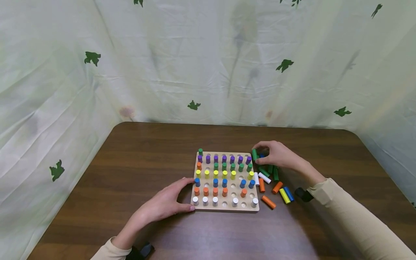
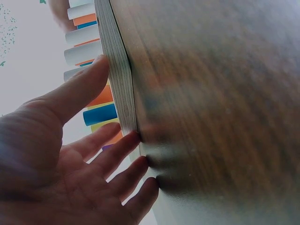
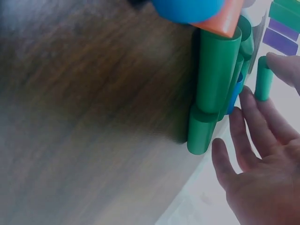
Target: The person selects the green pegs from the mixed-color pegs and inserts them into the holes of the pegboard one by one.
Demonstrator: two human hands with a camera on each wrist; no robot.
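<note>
A square wooden pegboard [image 1: 227,208] lies on the table, with rows of coloured pegs standing in its holes. My left hand [image 1: 165,201] is at the board's left side, thumb by the near corner. Seen from the left wrist, its fingers [image 2: 125,145] extend loosely along the board's edge. At the far right corner my right hand [image 1: 277,156] pinches a green peg [image 1: 254,155] between thumb and fingers. The right wrist view shows that peg [image 3: 264,79] held by its ends. Below this hand lie loose green pegs [image 1: 275,173], and a blue one [image 3: 234,96] shows among them.
Right of the board lie loose white pegs [image 1: 264,177], orange pegs [image 1: 268,202], a yellow peg [image 1: 285,196] and a blue peg [image 1: 289,194]. Some board holes have no peg. The brown table [image 1: 146,151] is backed by a pale curtain [image 1: 208,65] with green leaf shapes.
</note>
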